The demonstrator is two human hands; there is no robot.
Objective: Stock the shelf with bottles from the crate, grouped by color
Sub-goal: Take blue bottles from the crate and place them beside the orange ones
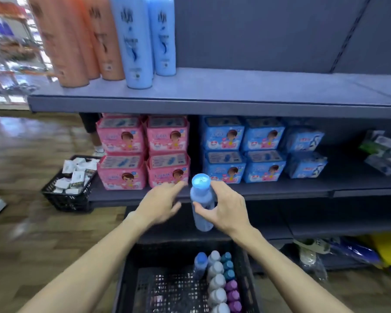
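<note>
My right hand (226,206) holds the light blue bottle (201,202) upright above the black crate (131,279), thumb curled round its near side and fingers wrapped behind it, where I cannot see their tips. My left hand (161,203) hovers just left of that bottle, fingers spread and loose, gripping nothing; it is blurred, so I cannot tell whether a fingertip brushes the plastic. The bottle is a smooth, slightly translucent cylinder with a round, flat, brighter blue cap facing me; its label is unreadable. Below it, the crate is a dark plastic lattice, its near end cut off by the frame edge. Along the crate's right side stand rows of bottles seen from the top: one blue cap (200,259), a line of pale grey caps (217,283), teal caps (228,265) and purple caps (233,294). Above the held bottle, on the grey upper shelf (257,89), tall matte orange bottles (77,41) and tall blue bottles (140,41) stand with their tops cut off and print smeared. Directly behind the held bottle lie soft pink packs (142,152) and blue packs (244,150).
</note>
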